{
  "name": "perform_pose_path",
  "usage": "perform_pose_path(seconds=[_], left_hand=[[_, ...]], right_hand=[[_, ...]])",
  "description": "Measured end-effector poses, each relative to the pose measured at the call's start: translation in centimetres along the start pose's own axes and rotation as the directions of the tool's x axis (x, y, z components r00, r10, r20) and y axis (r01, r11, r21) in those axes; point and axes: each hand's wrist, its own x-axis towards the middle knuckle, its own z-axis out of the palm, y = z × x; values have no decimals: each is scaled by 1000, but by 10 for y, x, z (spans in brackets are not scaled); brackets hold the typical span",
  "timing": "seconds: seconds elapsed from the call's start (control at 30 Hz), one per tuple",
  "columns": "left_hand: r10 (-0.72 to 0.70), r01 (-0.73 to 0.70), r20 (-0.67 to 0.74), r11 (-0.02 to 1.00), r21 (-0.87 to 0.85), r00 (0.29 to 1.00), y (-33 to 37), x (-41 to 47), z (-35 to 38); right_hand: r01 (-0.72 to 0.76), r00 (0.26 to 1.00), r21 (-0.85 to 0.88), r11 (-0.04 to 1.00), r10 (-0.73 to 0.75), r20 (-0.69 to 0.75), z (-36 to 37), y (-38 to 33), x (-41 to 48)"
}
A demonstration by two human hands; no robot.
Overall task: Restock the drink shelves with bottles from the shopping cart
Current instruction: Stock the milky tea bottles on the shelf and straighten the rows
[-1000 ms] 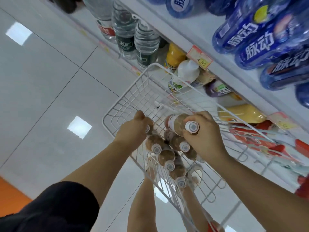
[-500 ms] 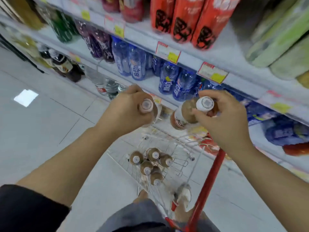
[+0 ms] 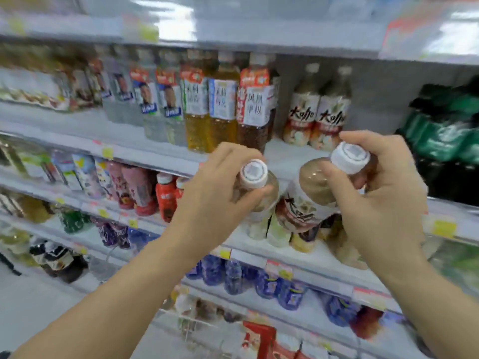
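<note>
My left hand [image 3: 215, 200] grips a brown milk-tea bottle [image 3: 255, 187] with a white cap, held in front of the shelves at mid height. A second bottle of the same kind [image 3: 308, 200] is tilted in the grip of my right hand [image 3: 378, 203], its white cap pointing up at me. Two matching bottles [image 3: 317, 110] stand upright on the upper shelf [image 3: 285, 156], just beyond both hands, with bare shelf space in front of them. The shopping cart [image 3: 191, 325] shows only as white wire at the bottom edge, below my arms.
Amber tea bottles [image 3: 223, 104] stand left of the matching pair; dark green bottles [image 3: 445, 136] fill the right. Lower shelves hold red bottles [image 3: 166, 195] and blue bottles [image 3: 233, 275]. Yellow price tags line the shelf edges. White floor tiles [image 3: 31, 307] lie at the lower left.
Both hands lifted a bottle each out of the cart and raised them toward the upper shelf. My view swung up from the cart to the shelves.
</note>
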Motion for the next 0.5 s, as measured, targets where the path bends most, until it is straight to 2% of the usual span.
perform_pose_path(seconds=[0.13, 0.3, 0.4, 0.5], left_hand=[[143, -149, -125, 988, -35, 982, 30, 25, 12], [239, -243, -166, 970, -2, 957, 30, 55, 43], [192, -198, -174, 980, -22, 966, 21, 72, 59], [61, -74, -123, 992, -107, 991, 13, 86, 69]], right_hand=[[172, 971, -51, 984, -178, -159, -32, 13, 21], [249, 948, -130, 960, -269, -172, -28, 49, 40], [227, 956, -133, 965, -247, -160, -20, 65, 49], [165, 973, -110, 980, -180, -145, -14, 75, 59]])
